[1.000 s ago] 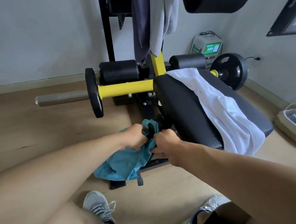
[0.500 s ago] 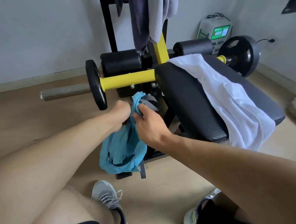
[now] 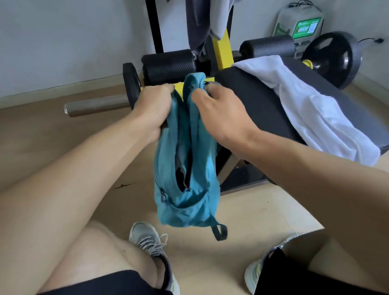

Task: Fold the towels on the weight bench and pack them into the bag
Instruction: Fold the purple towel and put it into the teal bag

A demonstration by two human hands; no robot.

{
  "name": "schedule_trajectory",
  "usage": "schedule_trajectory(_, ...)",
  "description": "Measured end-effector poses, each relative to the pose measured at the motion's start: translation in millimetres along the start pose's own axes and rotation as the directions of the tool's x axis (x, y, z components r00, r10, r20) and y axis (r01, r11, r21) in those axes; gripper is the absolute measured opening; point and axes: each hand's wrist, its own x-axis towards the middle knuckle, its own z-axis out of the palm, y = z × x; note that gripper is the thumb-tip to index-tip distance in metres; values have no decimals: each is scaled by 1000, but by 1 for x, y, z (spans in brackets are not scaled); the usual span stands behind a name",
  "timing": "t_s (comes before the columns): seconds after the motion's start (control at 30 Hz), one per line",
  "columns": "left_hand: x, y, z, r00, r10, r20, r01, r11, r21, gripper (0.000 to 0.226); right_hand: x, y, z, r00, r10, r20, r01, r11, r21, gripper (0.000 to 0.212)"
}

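In the centre of the frame, two bare hands hold up a limp teal fabric backpack [image 3: 185, 170], which hangs clear of the pale wooden floor [image 3: 53, 136]. The left hand [image 3: 152, 104] has its fingers curled tight around one side of the bag's top; the right hand [image 3: 218, 107] pinches the other side between thumb and fingers. A dark zipper slit gapes down the bag's middle, and a small dark strap loop dangles at its bottom corner. To do this step well, pulling the two sides apart would likely widen the mouth (the thin cloth sags shut easily). At right of centre, a crumpled white towel [image 3: 318, 118] drapes unfolded over the black padded weight bench [image 3: 261, 103], its end hanging off the edge.
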Motion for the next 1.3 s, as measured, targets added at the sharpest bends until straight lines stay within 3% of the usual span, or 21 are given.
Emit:
schedule_trajectory(0.13,-27,3,1,995,-30,91,23,997,76,27,-5,2,-5,993,59,104,-47,992,-116,28)
schedule_trajectory(0.3,-55,15,-16,993,33,113,-41,997,69,27,-16,-5,-6,987,65,146,-66,998,4,30)
schedule_trajectory(0.47,-60,17,-45,992,106,-67,-106,994,4,28,-21,-18,-1,941,56,333,-127,972,196,27)
schedule_trajectory(0.63,-47,7,-62,972,108,-209,-106,994,17,24,-13,-23,24,922,64,383,-175,949,262,21)
schedule_trajectory(0.77,-33,0,-74,930,191,-316,-146,976,160,24,-6,-15,54,913,89,397,-206,943,263,13)
schedule_trajectory(0.9,-17,0,-85,888,307,-343,-196,926,323,38,-4,-4,75,896,151,417,-279,922,267,32)
schedule_trajectory(1.03,-4,-14,-89,900,359,-246,-166,805,569,31,-2,14,86,873,242,423,-340,924,175,34)
schedule_trajectory(1.13,2,-35,-85,948,286,-140,-122,732,670,34,0,38,90,834,320,449,-339,940,-41,18)
schedule_trajectory(1.3,14,-73,-71,991,130,31,-110,655,748,36,5,72,88,762,500,412,-406,864,-299,10)
